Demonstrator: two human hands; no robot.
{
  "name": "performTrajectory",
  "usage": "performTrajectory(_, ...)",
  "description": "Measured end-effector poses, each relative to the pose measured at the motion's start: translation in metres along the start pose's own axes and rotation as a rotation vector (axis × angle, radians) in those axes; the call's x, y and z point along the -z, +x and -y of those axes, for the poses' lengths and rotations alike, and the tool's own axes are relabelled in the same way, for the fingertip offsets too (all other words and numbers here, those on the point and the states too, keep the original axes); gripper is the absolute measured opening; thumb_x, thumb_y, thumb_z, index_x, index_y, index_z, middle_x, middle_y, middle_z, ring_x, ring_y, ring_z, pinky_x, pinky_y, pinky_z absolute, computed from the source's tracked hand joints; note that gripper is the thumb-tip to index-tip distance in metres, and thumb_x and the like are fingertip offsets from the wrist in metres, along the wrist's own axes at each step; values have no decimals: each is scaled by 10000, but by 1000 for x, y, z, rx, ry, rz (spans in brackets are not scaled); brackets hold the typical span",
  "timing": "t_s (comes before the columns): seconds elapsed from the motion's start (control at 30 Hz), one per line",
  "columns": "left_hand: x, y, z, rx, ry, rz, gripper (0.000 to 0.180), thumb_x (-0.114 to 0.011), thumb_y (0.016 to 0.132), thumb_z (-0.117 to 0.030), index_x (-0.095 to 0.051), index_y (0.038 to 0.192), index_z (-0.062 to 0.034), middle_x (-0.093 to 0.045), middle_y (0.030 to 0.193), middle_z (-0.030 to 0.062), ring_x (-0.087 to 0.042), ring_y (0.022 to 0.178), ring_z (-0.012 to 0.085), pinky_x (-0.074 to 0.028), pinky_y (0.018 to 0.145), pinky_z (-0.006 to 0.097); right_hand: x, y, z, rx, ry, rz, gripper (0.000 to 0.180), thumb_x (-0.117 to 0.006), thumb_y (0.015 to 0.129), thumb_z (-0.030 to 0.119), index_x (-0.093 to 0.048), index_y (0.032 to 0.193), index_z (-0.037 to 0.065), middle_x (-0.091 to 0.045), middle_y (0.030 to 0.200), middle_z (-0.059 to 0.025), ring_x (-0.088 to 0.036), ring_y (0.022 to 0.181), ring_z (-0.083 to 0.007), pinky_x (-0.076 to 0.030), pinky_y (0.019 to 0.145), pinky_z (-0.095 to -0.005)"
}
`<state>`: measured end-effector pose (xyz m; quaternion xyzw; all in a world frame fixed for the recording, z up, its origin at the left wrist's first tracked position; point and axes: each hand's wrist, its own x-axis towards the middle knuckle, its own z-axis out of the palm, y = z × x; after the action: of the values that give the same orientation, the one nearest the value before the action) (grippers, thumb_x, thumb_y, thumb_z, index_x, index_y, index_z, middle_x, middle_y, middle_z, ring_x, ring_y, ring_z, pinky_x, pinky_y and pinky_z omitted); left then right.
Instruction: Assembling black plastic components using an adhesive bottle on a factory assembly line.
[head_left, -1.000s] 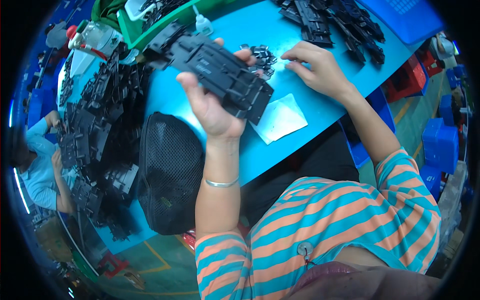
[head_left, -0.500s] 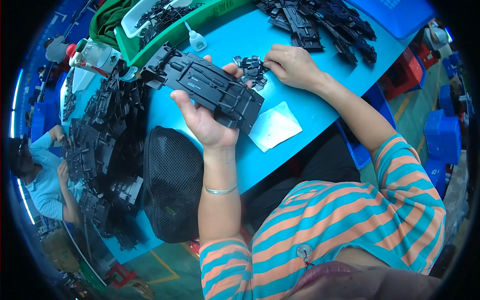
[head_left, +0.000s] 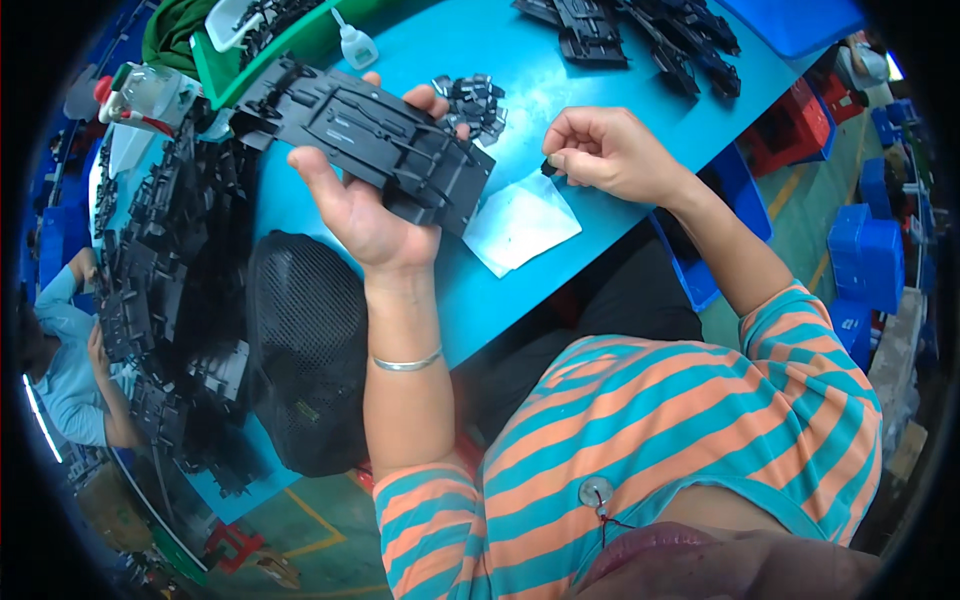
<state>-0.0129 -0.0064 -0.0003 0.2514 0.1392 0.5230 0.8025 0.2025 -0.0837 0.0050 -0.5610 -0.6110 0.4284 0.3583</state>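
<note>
My left hand point(head_left: 365, 205) grips a long black plastic frame point(head_left: 375, 140) from below and holds it tilted above the blue table point(head_left: 600, 85). My right hand point(head_left: 605, 150) hovers to the right of the frame, its fingertips pinched on a small black clip point(head_left: 548, 167). A pile of small dark clips point(head_left: 472, 98) lies on the table just behind the frame. A white cloth point(head_left: 520, 225) lies on the table below my right hand.
Several black frames point(head_left: 160, 300) are stacked along the table's left side, with more at the top point(head_left: 640, 35). A black mesh bag point(head_left: 305, 345) lies beside my left forearm. A small glue bottle point(head_left: 352, 42) stands by a green tray point(head_left: 225, 75). Another person point(head_left: 70, 350) sits at far left.
My right hand left the clip pile and drew back to the right with a small clip pinched in its fingers. The left hand kept the frame and brought it closer.
</note>
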Motion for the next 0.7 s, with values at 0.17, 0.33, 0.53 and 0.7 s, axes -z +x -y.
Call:
performTrajectory(0.17, -1, 0, 0, -2, 34, -8, 902, -415, 812, -748, -339, 1373, -46, -520, 1238, 235, -498, 1139, 367, -385, 988, 596, 1, -17, 4, 133, -170, -22, 130, -558, 854, 59, -633, 931, -13, -609, 772, -14, -564, 673, -55, -476, 601, -200)
performTrajectory(0.33, 0, 0, 1, -1, 36, -11, 913, -419, 809, -751, -333, 1375, -40, -513, 1244, 240, -492, 1148, 370, -381, 993, 602, -1, -24, 1, 111, -114, 54, 135, -598, 851, 49, -681, 944, -4, -672, 860, -62, -615, 711, -112, -481, 617, -247)
performTrajectory(0.53, 0, -1, 1, -8, 56, -8, 921, -433, 798, -756, -335, 1371, -41, -512, 1246, 241, -489, 1157, 373, -379, 995, 603, -9, -29, 5, 412, -499, 16, 112, -669, 780, 49, -680, 889, 25, -633, 801, -81, -628, 690, -209, -495, 613, -288)
performTrajectory(0.7, -1, -1, 3, -6, 72, -10, 928, -438, 789, -764, -340, 1367, -45, -516, 1244, 238, -496, 1152, 373, -384, 990, 603, -17, -34, 13, 490, -756, 26, 64, -674, 757, 58, -652, 814, 38, -609, 779, -84, -619, 687, -235, -489, 579, -316)
